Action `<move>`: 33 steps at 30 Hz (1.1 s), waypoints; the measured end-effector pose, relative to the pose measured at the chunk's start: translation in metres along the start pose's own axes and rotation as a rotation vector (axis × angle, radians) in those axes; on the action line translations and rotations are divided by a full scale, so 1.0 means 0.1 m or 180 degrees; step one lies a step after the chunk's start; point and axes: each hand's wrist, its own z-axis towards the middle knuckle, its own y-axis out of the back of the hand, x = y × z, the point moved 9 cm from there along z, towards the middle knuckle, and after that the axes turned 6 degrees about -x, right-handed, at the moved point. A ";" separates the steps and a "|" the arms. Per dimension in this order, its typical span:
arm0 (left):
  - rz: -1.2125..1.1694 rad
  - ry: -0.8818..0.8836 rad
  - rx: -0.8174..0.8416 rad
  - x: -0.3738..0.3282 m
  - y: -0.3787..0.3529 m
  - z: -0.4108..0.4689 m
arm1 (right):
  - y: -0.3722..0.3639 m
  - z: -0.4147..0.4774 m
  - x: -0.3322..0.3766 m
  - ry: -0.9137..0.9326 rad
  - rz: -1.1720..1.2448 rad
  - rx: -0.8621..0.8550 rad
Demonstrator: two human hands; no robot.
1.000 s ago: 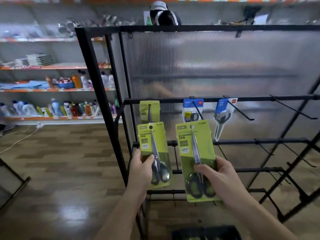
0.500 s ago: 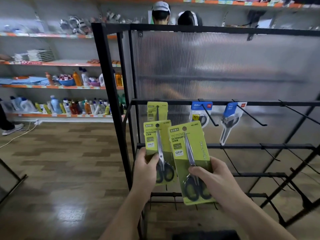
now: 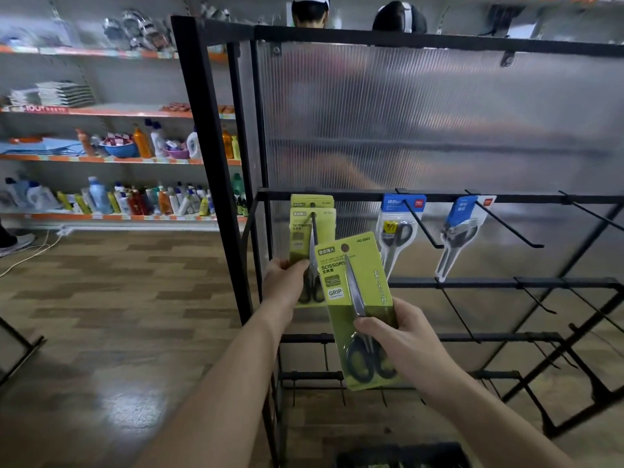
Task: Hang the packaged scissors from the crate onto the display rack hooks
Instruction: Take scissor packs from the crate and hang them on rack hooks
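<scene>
The left hand (image 3: pixel 285 285) grips the bottom of a green pack (image 3: pixel 304 238) of scissors, thumb curled across the front near the black handles, and holds it upright against the top rail (image 3: pixel 337 194) of the black rack (image 3: pixel 209 163), at its far left end. Just behind it hangs another green pack, the hung pack (image 3: pixel 312 200), only its top strip showing above. From here I cannot tell whether the held pack's hole is on the hook. The right hand (image 3: pixel 401 339) pinches a second pack (image 3: pixel 358 298), nearer and lower, thumb on the front just above the handles and fingers wrapped behind; it tilts a little to the left and its upper corner overlaps the first pack. Further right on the same rail two blue packs (image 3: pixel 396 228) hang at the backs of their hooks (image 3: pixel 506 224), which jut out bare in front of them. The dark crate (image 3: pixel 401 456) sits on the floor at the foot of the rack, barely in sight. A ribbed translucent panel (image 3: pixel 439 113) backs the rack, with two heads showing over its top edge. Off to the left, shelves (image 3: pixel 101 157) carry bottles.
</scene>
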 end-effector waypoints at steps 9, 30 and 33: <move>0.0300 -0.0149 -0.0238 -0.25 -0.09 0.39 | -0.20 0.07 0.03 0.0000 0.0108 0.0061; 0.0941 -0.1661 0.0049 -0.29 0.42 -0.77 | -0.51 0.76 -0.20 -0.0499 -0.0051 -0.0489; 0.1160 -0.1800 0.0115 -0.37 0.44 -0.91 | -0.57 1.17 -0.17 -0.0635 -0.0126 -0.0522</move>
